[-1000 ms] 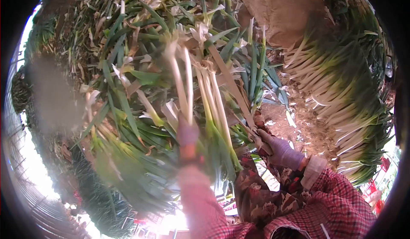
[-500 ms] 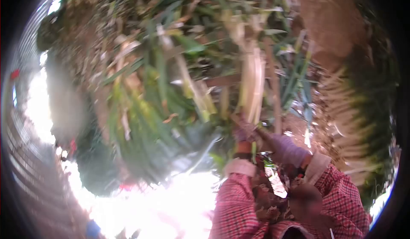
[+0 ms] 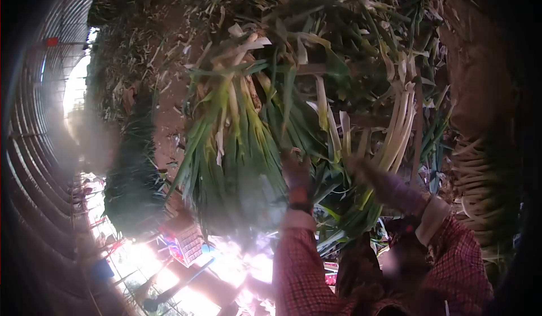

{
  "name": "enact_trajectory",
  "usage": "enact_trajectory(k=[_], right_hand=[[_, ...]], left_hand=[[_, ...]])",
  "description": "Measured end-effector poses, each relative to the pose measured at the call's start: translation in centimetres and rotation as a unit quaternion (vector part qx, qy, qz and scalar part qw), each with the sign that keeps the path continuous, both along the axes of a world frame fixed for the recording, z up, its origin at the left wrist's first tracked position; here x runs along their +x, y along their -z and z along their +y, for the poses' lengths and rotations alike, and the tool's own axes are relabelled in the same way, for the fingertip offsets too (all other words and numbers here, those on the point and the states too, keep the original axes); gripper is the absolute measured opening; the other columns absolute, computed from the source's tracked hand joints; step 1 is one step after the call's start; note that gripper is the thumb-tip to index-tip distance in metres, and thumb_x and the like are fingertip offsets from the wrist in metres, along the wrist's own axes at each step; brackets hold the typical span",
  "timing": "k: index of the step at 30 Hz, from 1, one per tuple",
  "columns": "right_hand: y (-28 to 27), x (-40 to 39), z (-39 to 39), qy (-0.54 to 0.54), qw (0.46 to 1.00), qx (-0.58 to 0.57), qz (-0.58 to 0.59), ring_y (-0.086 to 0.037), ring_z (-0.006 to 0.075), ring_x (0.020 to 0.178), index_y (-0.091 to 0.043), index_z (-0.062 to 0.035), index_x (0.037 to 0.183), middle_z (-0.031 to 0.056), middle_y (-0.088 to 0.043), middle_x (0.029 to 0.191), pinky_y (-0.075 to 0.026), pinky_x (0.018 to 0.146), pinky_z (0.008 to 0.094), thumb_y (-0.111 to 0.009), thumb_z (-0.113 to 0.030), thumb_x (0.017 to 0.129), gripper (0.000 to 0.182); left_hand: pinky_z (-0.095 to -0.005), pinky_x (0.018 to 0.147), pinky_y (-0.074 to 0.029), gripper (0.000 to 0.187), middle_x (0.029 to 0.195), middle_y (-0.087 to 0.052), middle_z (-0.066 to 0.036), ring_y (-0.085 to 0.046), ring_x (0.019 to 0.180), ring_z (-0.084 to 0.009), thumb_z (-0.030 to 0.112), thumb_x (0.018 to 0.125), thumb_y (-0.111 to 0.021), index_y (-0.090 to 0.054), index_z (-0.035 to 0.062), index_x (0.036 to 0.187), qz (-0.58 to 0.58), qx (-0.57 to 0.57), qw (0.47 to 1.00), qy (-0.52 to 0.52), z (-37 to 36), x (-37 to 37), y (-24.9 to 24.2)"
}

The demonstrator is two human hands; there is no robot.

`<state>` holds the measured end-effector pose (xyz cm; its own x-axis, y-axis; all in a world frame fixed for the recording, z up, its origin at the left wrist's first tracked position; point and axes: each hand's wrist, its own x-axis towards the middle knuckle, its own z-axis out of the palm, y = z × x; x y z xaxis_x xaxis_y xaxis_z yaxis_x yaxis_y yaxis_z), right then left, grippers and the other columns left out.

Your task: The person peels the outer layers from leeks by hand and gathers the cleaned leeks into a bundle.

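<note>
Onion pile (image 3: 240,141): left of centre, leaves toward me.
White-stalk bunch (image 3: 400,124): right of it, white ends far.
My left hand (image 3: 296,173): now parted from my right, beside the pile; grip unclear.
My right hand (image 3: 389,189): near the bunch, blurred; can't tell its grip.

Sleeves (image 3: 301,262): red-and-dark check, lower centre and lower right of my feed
Cuffs (image 3: 298,220): pale, plain
Left wristband (image 3: 300,207): dark
Right hand (image 3: 387,185): purplish glove (image 3: 403,196), I see blur
</note>
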<state>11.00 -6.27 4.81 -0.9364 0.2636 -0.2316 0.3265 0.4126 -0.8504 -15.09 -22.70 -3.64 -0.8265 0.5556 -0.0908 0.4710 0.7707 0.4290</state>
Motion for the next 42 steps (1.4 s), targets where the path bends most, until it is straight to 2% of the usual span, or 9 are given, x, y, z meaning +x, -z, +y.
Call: enact_trajectory(k=[1,7,16,22,28,30,32,38,42], right_hand=[[-3.6,-2.1,-0.6,-0.061,0.978,-0.088,-0.180,-0.064,0.0345,0.105,-0.007,-0.0224,0.154,0.0166,-0.053,0.134,-0.054,0.083,0.0378,-0.065,0.004,0.065,0.109],[-1.5,-3.3,-4.0,0.109,0.972,-0.103,-0.180,-0.060,0.0393,0.109,-0.014,-0.0160,0.152,0.0204,-0.059,0.122,-0.052,0.086,0.0417,-0.064,0.001,0.069,0.098],[-5.3,-3.1,-5.9,0.089,0.966,-0.133,-0.202,-0.058,0.0420,0.109,-0.019,-0.0144,0.150,0.0245,-0.060,0.115,-0.051,0.087,0.0420,-0.063,0.000,0.068,0.095],[-9.5,-0.9,-9.3,0.018,0.965,-0.160,-0.206,-0.063,0.0387,0.103,-0.023,-0.0160,0.150,0.0220,-0.060,0.119,-0.053,0.081,0.0395,-0.061,0.005,0.068,0.093],[-7.1,-1.9,-7.9,0.182,0.944,-0.158,-0.226,-0.060,0.0335,0.112,-0.026,-0.0194,0.150,0.0207,-0.053,0.132,-0.052,0.091,0.0427,-0.058,-0.004,0.079,0.079],[-1.0,0.3,-10.0,0.027,0.982,-0.159,-0.100,-0.057,0.0326,0.118,-0.019,-0.0205,0.151,0.0209,-0.051,0.135,-0.051,0.093,0.0414,-0.057,-0.005,0.078,0.084],[-8.1,-2.5,-8.0,-0.042,0.928,-0.189,-0.318,-0.057,0.0352,0.117,-0.016,-0.0206,0.152,0.0213,-0.053,0.132,-0.051,0.092,0.0424,-0.056,-0.005,0.078,0.086],[-2.2,2.9,-9.3,0.060,0.969,-0.099,-0.218,-0.065,0.0389,0.090,-0.016,-0.0216,0.152,0.0205,-0.063,0.105,-0.053,0.073,0.0432,-0.063,0.002,0.069,0.098],[-6.1,2.5,-9.9,-0.027,0.950,-0.145,-0.277,-0.066,0.0341,0.092,-0.024,-0.0222,0.150,0.0177,-0.062,0.110,-0.054,0.071,0.0398,-0.064,0.000,0.068,0.094]], left_hand=[[-0.0492,0.106,-0.034,0.089,0.146,-0.037,-0.020,-0.041,0.131,-0.0373,0.045,0.076,-0.073,-0.032,0.0070,0.146,0.010,-0.015,1.000,0.011,0.3,-2.4,1.5],[-0.0518,0.107,-0.033,0.112,0.153,-0.013,-0.026,-0.029,0.132,-0.0528,0.039,0.064,-0.078,-0.012,0.0198,0.152,-0.036,-0.349,0.921,-0.168,9.4,-2.8,1.4],[-0.0456,0.097,-0.045,0.075,0.138,-0.040,-0.023,-0.046,0.124,-0.0409,0.006,0.069,-0.061,-0.039,0.0173,0.141,-0.057,-0.142,0.977,0.150,-7.6,0.3,-4.4],[-0.0446,0.097,-0.044,0.065,0.138,-0.045,-0.019,-0.050,0.122,-0.0373,0.019,0.074,-0.070,-0.049,0.0132,0.135,-0.275,-0.312,0.837,0.355,-13.7,2.6,-10.3],[-0.0429,0.088,-0.051,0.066,0.128,-0.054,-0.021,-0.057,0.111,-0.0381,0.023,0.077,-0.074,-0.047,0.0055,0.134,-0.141,-0.051,0.981,0.127,-4.4,0.0,-2.6],[-0.0432,0.090,-0.051,0.075,0.130,-0.052,-0.022,-0.056,0.113,-0.0400,0.029,0.074,-0.077,-0.043,0.0055,0.137,-0.064,-0.081,0.991,0.087,-3.1,-0.2,3.8],[-0.0431,0.091,-0.050,0.082,0.134,-0.049,-0.024,-0.054,0.116,-0.0405,0.034,0.072,-0.078,-0.039,0.0060,0.139,-0.068,-0.080,0.994,-0.008,-1.7,-0.1,6.1],[-0.0421,0.087,-0.052,0.033,0.111,-0.066,-0.013,-0.064,0.100,-0.0328,0.022,0.082,-0.066,-0.063,0.0167,0.115,-0.175,-0.214,0.937,0.213,-0.6,-4.7,2.6],[-0.0426,0.092,-0.051,0.033,0.116,-0.065,-0.010,-0.063,0.108,-0.0320,0.010,0.081,-0.061,-0.066,0.0198,0.112,-0.072,-0.434,0.759,0.480,6.8,-8.5,-4.3]])
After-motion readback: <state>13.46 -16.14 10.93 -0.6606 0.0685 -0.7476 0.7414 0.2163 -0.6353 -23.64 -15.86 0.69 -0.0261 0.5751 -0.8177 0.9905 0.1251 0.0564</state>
